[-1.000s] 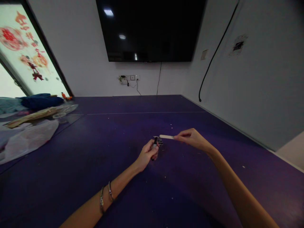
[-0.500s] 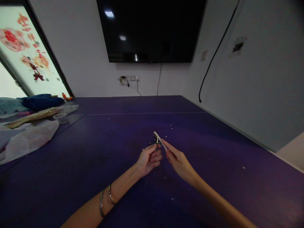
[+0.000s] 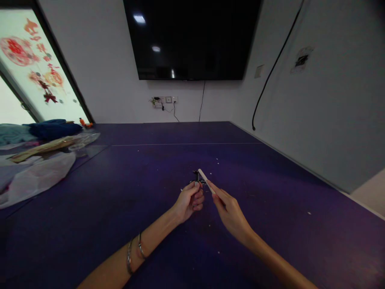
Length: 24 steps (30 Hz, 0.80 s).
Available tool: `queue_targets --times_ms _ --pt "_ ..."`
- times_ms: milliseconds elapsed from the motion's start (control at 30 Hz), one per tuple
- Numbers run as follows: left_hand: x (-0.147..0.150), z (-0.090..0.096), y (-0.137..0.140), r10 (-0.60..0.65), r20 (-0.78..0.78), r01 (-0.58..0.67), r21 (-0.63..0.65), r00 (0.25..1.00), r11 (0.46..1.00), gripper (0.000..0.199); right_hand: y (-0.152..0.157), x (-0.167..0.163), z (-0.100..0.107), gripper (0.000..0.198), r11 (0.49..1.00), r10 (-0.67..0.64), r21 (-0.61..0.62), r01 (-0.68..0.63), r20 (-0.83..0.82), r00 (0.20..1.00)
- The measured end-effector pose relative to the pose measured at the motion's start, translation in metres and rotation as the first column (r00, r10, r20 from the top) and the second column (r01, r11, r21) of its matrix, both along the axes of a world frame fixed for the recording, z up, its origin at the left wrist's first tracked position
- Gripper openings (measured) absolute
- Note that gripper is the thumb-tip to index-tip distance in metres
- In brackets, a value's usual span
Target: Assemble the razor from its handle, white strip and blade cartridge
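From my end I see a deep purple surface [image 3: 120,180], cream stick [image 3: 203,175], black screen [image 3: 192,40] and red-patterned pale window [image 3: 30,90].

Dark implement [image 3: 197,177], seemingly part-hidden, indistinct

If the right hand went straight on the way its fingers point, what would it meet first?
Most likely the small dark object held in the left hand: the right hand, gripping the pale stick, points forward and leftward toward it. Depth is hard to judge from this single view.
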<state>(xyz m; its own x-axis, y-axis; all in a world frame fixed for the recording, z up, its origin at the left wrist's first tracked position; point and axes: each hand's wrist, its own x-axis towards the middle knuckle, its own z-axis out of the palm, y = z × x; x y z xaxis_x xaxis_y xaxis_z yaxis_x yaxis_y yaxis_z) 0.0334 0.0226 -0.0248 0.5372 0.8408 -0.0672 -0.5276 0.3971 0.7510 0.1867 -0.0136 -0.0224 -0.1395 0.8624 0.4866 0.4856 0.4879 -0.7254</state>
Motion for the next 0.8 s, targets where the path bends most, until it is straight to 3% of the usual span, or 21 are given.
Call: queue_targets --times_ms 233,567,667,800 --pt "0.000 -0.001 0.000 0.001 -0.044 0.000 0.030 0.999 1.000 0.024 0.005 0.001 -0.004 0.042 1.000 -0.017 -0.012 0.017 -0.033 0.999" --pt "0.005 -0.004 0.001 0.118 -0.207 -0.097 0.107 0.971 0.990 0.026 0.001 -0.001 -0.009 0.041 0.999 -0.028 -0.041 0.025 -0.087 0.996" --pt "0.004 -0.007 0.005 0.245 -0.299 -0.193 0.191 0.922 0.962 0.025 -0.002 -0.005 -0.010 0.042 0.998 -0.011 -0.065 0.005 -0.091 0.996" --pt "-0.003 -0.012 0.013 0.452 -0.446 -0.264 0.421 0.773 0.868 0.027 -0.005 -0.010 -0.009 0.042 0.997 -0.025 -0.079 0.014 -0.140 0.990"
